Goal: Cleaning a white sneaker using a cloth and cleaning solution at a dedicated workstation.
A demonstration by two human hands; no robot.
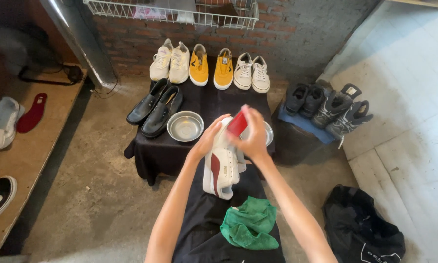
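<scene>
My left hand cups the far end of a white sneaker with a dark red side stripe, fingers wrapped round it so the shoe stays propped over my lap, sole end toward me. My right hand is closed on a small red object, pressed at the shoe's upper; it is blurred, so I cannot tell what kind of tool it is. A green cloth lies crumpled on my dark-clad lap just below the shoe, within easy reach. Ahead, a low table under a black cloth carries a steel bowl, looks empty from here; a second steel bowl is mostly hidden behind my right hand, contents not visible. Black loafers sit beside the first bowl. Along the brick wall: white sneakers, yellow sneakers, another white pair. Dark boots crowd a blue-topped stand to the right. A wire basket hangs above; contents unclear.
</scene>
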